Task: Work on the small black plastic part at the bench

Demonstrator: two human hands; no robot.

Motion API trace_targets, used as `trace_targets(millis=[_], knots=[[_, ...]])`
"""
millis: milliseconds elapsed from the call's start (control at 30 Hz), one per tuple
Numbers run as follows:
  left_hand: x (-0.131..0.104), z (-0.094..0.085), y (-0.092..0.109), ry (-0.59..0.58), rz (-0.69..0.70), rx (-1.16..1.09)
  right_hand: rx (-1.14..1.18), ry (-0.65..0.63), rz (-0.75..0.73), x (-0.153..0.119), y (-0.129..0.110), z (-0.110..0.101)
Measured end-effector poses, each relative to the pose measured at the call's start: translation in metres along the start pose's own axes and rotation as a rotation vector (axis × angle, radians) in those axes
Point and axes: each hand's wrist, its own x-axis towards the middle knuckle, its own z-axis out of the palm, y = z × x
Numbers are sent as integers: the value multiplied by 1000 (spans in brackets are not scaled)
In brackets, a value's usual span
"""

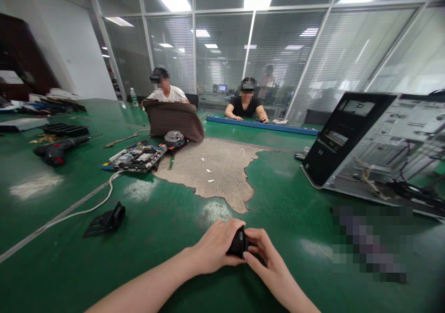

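Note:
Near the front of the green table, a small black plastic part (238, 243) is between my two hands. My left hand (217, 244) is closed around it from the left, palm over its top. My right hand (264, 252) grips the flat rim on its right side with thumb and fingertips. Much of the part lies hidden behind my left fingers, and its exact kind cannot be made out. Left of my hands, a black plastic bracket-like piece (106, 221) lies by itself on the table.
A circuit board (139, 156) and a fan cooler (174, 139) lie ahead left, near a drill (57, 151). An opened computer case (351, 141) stands at right. A white cable (107, 194) crosses the left side. Two people sit opposite, behind a brown cloth-covered panel (174, 118) and blue bar (260, 124).

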Motion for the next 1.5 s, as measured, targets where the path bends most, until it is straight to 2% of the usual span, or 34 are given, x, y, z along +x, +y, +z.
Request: trace_targets(millis=[333,500,733,867,967,1233,1367,1500], knots=[[0,-2,1,-7,0,-27,4,1,51,1,-3,1],[0,-4,3,-21,-8,-17,-1,-37,-3,-2,-3,-2],[-1,-2,1,-6,-2,-17,17,30,27,2,0,-1],[-1,-3,2,-6,12,-16,10,-4,52,1,-4,-1],[-1,-5,3,-11,14,-15,-5,-20,18,-1,-4,-2],[-1,-7,3,-17,13,-11,22,35,19,3,5,-1],[-2,-7,3,-25,11,-16,23,9,51,3,2,-1],[-2,-7,3,-34,5,-14,16,-19,-5,0,2,-2]])
